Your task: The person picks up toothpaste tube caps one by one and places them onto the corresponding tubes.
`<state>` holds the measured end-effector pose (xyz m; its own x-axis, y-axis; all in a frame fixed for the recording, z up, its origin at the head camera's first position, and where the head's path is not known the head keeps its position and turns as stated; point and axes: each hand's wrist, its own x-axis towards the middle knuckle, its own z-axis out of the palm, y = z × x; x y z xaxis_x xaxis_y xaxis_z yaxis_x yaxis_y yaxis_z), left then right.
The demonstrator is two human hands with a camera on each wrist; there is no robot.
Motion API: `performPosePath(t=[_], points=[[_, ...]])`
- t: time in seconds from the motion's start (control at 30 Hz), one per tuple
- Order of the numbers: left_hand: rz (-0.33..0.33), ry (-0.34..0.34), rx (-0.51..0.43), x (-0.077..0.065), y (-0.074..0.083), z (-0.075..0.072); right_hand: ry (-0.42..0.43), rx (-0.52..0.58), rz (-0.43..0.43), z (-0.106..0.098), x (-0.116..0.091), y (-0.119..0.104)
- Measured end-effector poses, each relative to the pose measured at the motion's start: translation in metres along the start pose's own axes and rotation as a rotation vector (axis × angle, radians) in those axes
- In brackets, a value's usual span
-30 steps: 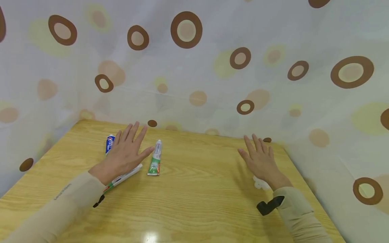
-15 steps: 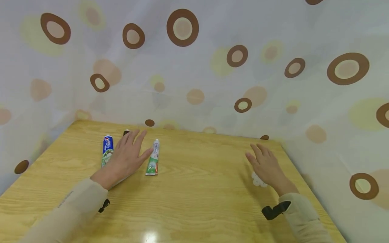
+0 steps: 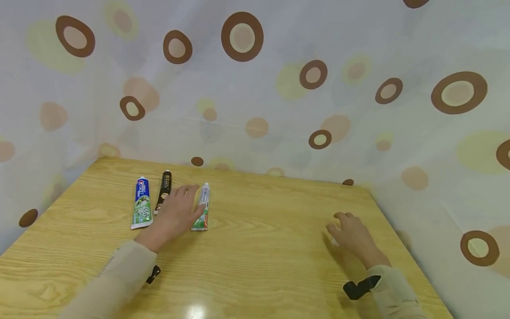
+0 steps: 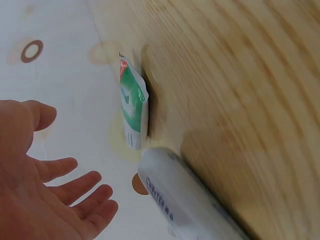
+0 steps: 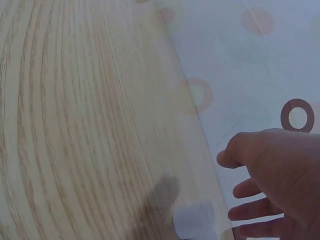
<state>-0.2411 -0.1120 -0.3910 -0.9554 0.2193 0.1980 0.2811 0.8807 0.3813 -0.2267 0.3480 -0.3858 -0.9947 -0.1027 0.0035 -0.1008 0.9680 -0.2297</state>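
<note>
My left hand (image 3: 175, 217) hovers over the table's left side, fingers loosely bent, holding nothing. Just beyond its fingertips and thumb lies a white and green toothpaste tube (image 3: 205, 197), partly hidden by the hand. A black toothpaste tube (image 3: 164, 188) and a blue and green toothpaste tube (image 3: 141, 204) lie to the left of that hand. A further white tube (image 4: 182, 200) shows close up in the left wrist view; my arm hides it in the head view. At the right, my right hand (image 3: 354, 235) hovers with relaxed fingers above a small white object (image 5: 195, 220), mostly covered in the head view.
The wooden table (image 3: 255, 266) meets a dotted cloth (image 3: 259, 88) at its back and right edges. Black straps (image 3: 360, 288) sit at the wrists over long sleeves.
My left hand has drawn back and shifted right, uncovering the black and the blue and green tubes. The right hand has lowered toward the white object, its fingers bending more.
</note>
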Motion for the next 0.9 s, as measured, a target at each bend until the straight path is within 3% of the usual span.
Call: performPosePath(t=[0.17,0.43,0.73,0.9], points=[[0.011,-0.004,0.047,0.007,0.007,0.011,-0.031,-0.017,0.033,0.007,-0.001,0.005],[-0.039,-0.033,0.159,0.018,0.017,0.031,0.035,-0.051,0.044,0.019,0.000,0.006],[0.009,0.084,0.248,0.017,0.026,0.042,0.058,-0.048,0.008,0.024,0.000,0.006],[0.022,0.105,0.229,0.016,0.029,0.042,0.080,-0.063,-0.017,0.025,0.000,0.005]])
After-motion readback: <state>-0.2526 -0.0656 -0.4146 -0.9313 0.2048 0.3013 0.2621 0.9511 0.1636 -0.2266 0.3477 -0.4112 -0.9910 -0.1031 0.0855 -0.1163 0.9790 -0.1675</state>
